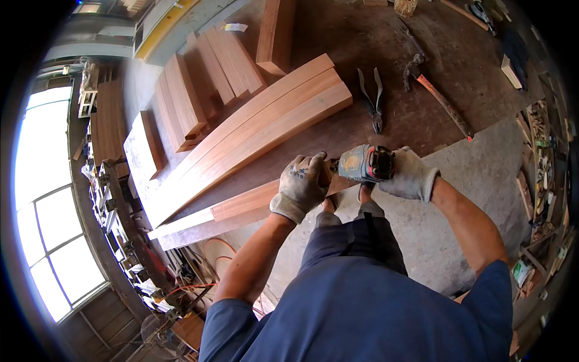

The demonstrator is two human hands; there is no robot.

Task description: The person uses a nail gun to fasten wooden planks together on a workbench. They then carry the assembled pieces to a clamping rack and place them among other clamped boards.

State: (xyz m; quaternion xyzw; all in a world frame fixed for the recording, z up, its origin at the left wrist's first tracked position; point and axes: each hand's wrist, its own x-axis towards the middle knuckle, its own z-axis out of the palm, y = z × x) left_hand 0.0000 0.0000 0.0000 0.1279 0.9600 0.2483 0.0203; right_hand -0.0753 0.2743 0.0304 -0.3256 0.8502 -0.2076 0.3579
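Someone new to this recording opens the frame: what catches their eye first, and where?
Probably the power tool in the gloved right hand, near the picture's centre, with the gloved left hand on a wooden strip. Next come the long curved boards, left of and beyond the hands. The pliers and orange-handled hammer also stand out, toward the upper right.

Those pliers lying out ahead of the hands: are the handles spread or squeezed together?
Spread: the pliers form a V, with a clear gap.
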